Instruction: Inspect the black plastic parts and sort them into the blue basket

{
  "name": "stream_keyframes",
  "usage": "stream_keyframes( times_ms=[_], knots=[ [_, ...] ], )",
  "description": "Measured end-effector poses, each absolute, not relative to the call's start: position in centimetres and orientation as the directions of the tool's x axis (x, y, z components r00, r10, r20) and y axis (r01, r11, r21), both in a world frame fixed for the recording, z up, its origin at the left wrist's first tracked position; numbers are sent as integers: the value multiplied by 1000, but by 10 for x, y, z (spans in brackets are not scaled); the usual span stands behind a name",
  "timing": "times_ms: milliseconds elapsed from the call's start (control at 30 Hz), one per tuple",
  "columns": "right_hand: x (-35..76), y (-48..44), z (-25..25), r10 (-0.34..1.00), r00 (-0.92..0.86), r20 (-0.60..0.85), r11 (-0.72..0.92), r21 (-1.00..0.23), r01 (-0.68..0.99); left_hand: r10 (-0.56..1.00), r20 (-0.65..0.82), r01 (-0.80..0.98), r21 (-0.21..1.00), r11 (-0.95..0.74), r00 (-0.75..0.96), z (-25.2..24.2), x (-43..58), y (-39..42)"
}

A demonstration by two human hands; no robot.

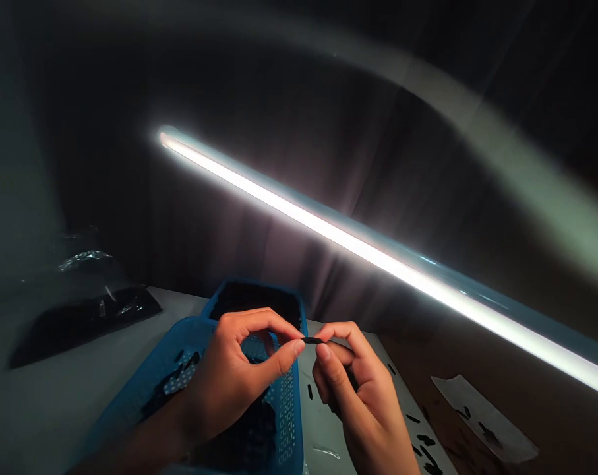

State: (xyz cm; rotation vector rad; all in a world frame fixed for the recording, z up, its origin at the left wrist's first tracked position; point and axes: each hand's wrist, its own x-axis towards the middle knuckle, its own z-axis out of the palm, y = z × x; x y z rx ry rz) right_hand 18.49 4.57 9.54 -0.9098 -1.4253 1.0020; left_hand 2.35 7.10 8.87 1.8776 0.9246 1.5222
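My left hand [239, 376] and my right hand [355, 396] meet above a blue perforated plastic basket [287, 415]. Thumb and fingertips of each hand pinch opposite ends of a small black rubbery strip [312, 340]. Its middle stays visible between my fingertips. Several similar black pieces [180, 373] lie in the basket under my left hand, which hides much of the contents. A second blue basket [254, 297] stands just behind, filled with dark material. Loose black pieces [424, 442] lie on the white table [328, 442] below my right hand.
A clear plastic bag [84, 310] holding dark material lies at the left of the white table. A paper strip [481, 419] with black bits rests on the brown surface at the right. A bright LED tube [358, 244] runs diagonally across the dark backdrop.
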Motion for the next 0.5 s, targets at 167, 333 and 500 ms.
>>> stream_keyframes(
  times_ms=[167, 333, 500],
  knots=[
    [186, 47, 91, 920, -87, 383, 387, -921, 37, 793, 596, 163, 776, -609, 126, 88, 23, 69],
    [188, 49, 86, 903, -124, 412, 420, -907, 38, 809, 570, 155, 794, -588, 147, 86, 23, 67],
    [188, 48, 85, 901, -156, 404, 414, -910, 37, 851, 494, 127, 846, -518, 179, 91, 25, 63]
  ],
)
